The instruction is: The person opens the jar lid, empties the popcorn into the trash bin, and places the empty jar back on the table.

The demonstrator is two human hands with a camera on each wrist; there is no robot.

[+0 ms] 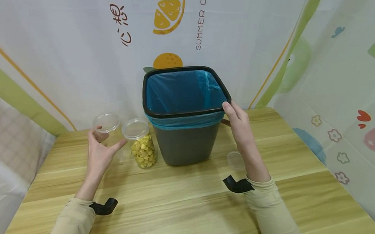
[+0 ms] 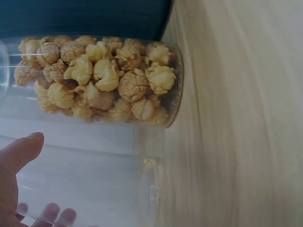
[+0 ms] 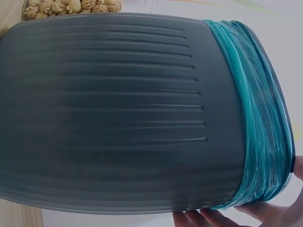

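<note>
My left hand is around an empty clear jar, thumb stretched out and fingers spread on the far side. In the left wrist view the fingertips show beside or through the jar wall; contact is hard to tell. Close by, to the right, stands a clear jar of popcorn, near the thumb. My right hand grips the dark grey trash bin at its right front corner, thumb at the black rim, fingers against the side under the bag. A blue-green bag lines the bin.
A round clear lid lies flat on the wooden table, right of the bin. Behind the bin hangs a printed white curtain. Another patterned cloth hangs along the right side.
</note>
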